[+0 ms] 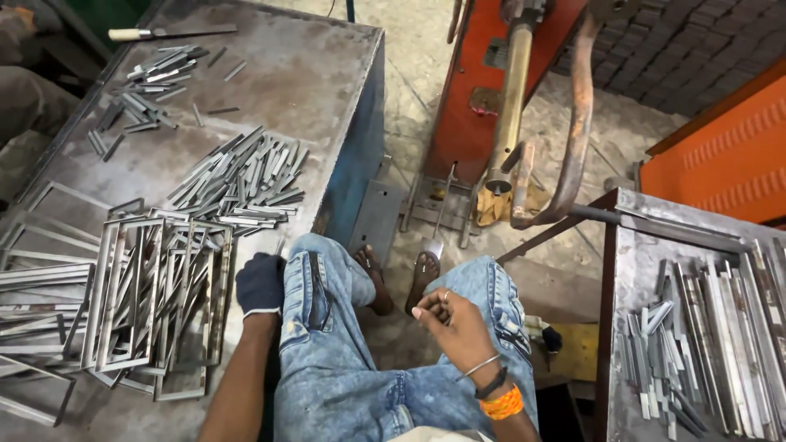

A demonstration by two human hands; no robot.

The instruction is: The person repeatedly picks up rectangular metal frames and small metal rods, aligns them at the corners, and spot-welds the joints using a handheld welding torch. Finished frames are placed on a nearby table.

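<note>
- Plainly, our left hand [260, 284], in a dark glove, rests at the near edge of the grey metal table [327, 57], just beside the stack of welded rectangular frames [155, 299]; its fingers are curled under and we cannot tell whether they grip anything.
- Our right hand [455, 323] is bare and hangs above the right knee of the jeans [344, 360], fingers loosely bent together with nothing between them.
- Those frames lie flat and overlapping on the table's near left part, with a heap of loose flat strips [246, 180] just behind them and a smaller scatter further back.
- We judge the frames to be stiff thin steel, light singly but awkward, since they interlock and could drag neighbours along.
- Cut ends and corners look sharp, so the gloved hand suits them better.
- We would take a frame by the middle of one long side, lifting it clear before sliding.
- To the right, another table [626, 270] carries more strips [696, 344].
</note>
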